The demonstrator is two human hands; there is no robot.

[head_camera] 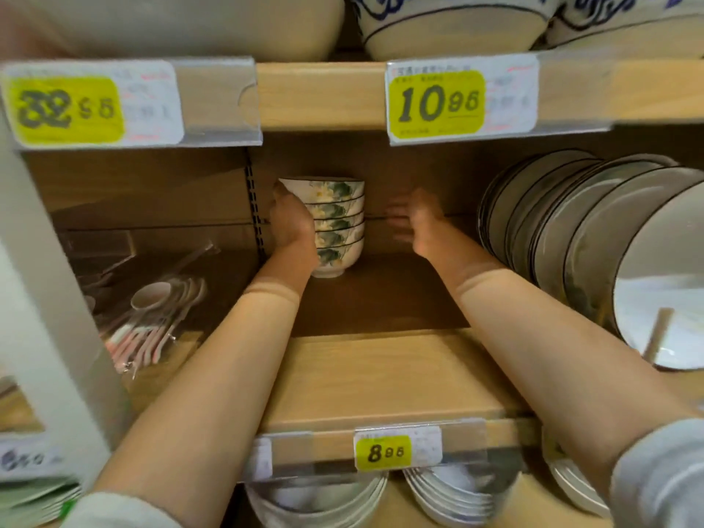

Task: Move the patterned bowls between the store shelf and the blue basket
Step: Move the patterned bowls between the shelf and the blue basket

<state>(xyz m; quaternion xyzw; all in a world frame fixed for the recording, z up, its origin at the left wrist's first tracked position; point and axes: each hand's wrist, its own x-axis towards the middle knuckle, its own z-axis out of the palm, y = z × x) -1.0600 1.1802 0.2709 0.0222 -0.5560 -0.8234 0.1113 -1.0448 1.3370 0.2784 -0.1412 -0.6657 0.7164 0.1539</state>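
Item: stack of patterned bowls (337,226), middle shelf, centre of frame.

Several nested white bowls with green-and-yellow flower print stand upright at the back of the wooden shelf board (381,379), just right of the slotted upright. The left hand (291,224) is wrapped round the stack's left side, fingers curled against it. The right hand (415,219), blurred, is near the stack's right side with fingers spread, apart from it and holding nothing. Dark-rimmed plates (571,238) lean on edge at right. Bagged ceramic spoons (152,318) lie at lower left. Yellow price tags read 10.95 (438,104) above and 8.95 (383,453) below.
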